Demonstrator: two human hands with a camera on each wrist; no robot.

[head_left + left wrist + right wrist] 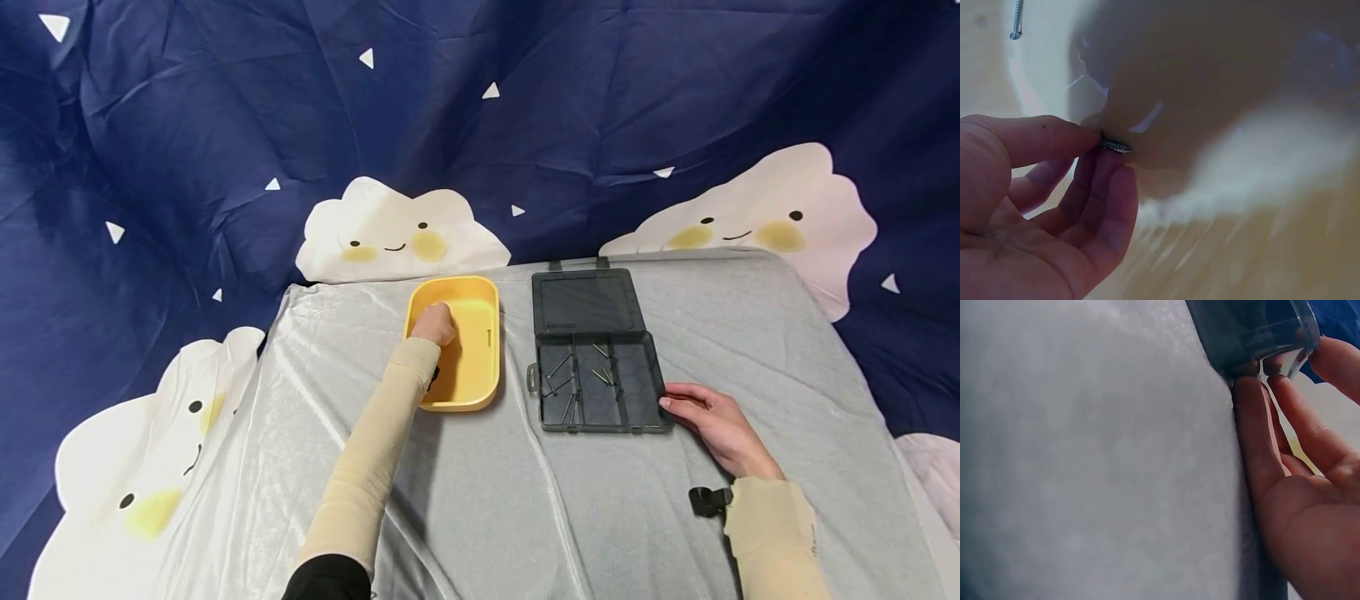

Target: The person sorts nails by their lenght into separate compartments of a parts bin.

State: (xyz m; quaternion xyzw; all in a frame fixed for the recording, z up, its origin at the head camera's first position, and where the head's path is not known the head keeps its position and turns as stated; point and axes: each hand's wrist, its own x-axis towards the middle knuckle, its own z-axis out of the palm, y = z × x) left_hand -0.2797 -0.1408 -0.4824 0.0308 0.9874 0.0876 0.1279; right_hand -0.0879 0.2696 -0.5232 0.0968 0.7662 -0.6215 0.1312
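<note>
Inside the yellow tray [480, 375], my left hand [435, 325] pinches a small metal screw [1116, 146] between thumb and fingertips, its threaded end sticking out. Another screw [489, 337] lies in the tray by its right side; the left wrist view shows it at the top left. My right hand [712, 425] holds the dark, see-through compartment box [641, 392] at its right side near the front corner. In the right wrist view the fingertips [1250, 387] are at the box's lower edge. The box's lid [588, 302] is folded back away from me.
Several screws [602, 375] lie in the left and middle compartments; dividers separate these from the right one. Grey cloth [487, 500] covers the table. A navy curtain [562, 125] with clouds hangs behind and to the sides.
</note>
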